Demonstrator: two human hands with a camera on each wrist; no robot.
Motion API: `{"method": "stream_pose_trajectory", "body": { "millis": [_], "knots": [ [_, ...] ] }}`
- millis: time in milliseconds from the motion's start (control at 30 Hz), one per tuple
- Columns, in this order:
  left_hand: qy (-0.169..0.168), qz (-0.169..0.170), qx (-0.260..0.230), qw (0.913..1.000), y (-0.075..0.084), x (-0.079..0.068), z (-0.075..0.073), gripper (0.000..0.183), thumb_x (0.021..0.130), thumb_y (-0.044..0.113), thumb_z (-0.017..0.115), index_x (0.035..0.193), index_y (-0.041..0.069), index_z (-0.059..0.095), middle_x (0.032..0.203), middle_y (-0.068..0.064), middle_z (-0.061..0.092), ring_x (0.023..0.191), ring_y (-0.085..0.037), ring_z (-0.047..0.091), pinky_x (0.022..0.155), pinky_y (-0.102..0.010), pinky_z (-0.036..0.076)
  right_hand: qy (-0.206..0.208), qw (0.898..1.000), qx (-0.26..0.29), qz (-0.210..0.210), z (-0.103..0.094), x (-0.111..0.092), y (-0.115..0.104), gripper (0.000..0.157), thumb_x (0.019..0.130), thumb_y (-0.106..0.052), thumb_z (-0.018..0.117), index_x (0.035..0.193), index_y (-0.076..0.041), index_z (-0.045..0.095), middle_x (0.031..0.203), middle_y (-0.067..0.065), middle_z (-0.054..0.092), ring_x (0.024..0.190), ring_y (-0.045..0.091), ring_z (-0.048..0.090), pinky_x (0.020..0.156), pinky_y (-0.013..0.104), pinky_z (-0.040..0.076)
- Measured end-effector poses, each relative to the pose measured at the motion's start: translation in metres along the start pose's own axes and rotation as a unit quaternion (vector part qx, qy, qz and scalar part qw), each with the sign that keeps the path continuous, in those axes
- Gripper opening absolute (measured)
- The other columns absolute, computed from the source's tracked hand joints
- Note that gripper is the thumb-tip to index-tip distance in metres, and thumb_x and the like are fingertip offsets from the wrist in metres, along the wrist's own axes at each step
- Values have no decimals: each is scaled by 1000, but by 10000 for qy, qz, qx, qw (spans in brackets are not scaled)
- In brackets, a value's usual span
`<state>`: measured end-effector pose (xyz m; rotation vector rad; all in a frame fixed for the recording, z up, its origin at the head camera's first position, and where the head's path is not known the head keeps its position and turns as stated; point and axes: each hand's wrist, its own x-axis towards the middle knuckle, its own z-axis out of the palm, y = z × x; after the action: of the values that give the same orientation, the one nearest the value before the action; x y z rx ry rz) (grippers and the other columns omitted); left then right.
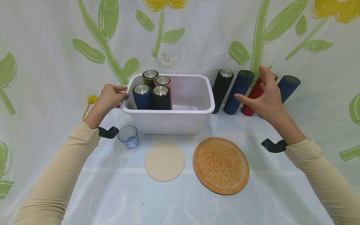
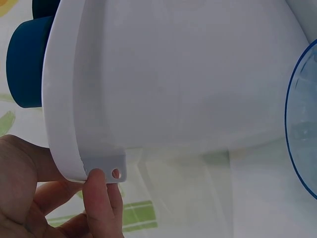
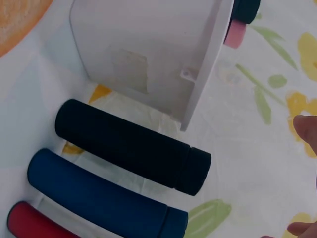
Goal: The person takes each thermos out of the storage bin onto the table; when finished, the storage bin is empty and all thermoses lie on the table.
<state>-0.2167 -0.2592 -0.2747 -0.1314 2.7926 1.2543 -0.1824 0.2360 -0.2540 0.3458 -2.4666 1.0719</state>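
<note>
My left hand (image 1: 108,99) grips the left end of a white plastic bin (image 1: 166,122) by its rim; in the left wrist view its fingers curl around the rim near a small holed tab (image 2: 106,166). Four thermos bottles stand in the bin's left half: olive, a pink bottle (image 1: 163,80), a blue bottle (image 1: 142,93) and a black bottle (image 1: 161,97). My right hand (image 1: 267,99) is spread with nothing in it, overlapping a red bottle (image 1: 250,106). Beside that stand another black bottle (image 1: 222,90), a blue bottle (image 1: 237,93) and a second blue one (image 1: 288,86).
A clear blue glass (image 1: 128,137) stands by the bin's front left corner. In front lie a plain beige disc (image 1: 165,161) and a larger round mat with a baked-looking print (image 1: 221,165). A flowered cloth (image 1: 197,37) hangs behind the bin.
</note>
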Motion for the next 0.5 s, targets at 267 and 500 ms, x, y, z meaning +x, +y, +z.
{"method": "stream_pose_trajectory", "body": {
  "millis": [267,500],
  "knots": [
    [-4,-65,-15,10000,2,-1,0,51,102,18,57,148,0,45,136,-30,51,106,-40,56,67,-22,57,-89,9998,134,-97,8,-4,-4,99,78,-19,87,157,-16,28,160,-1,33,145,14,30,115,44,32],
    [1,-87,-19,10000,2,0,0,51,102,18,58,148,0,45,135,-31,51,108,-41,55,67,-24,58,-221,9991,226,-282,20,-7,-5,100,75,-17,89,156,-13,30,158,0,34,144,21,34,113,50,33]
  ]
}}
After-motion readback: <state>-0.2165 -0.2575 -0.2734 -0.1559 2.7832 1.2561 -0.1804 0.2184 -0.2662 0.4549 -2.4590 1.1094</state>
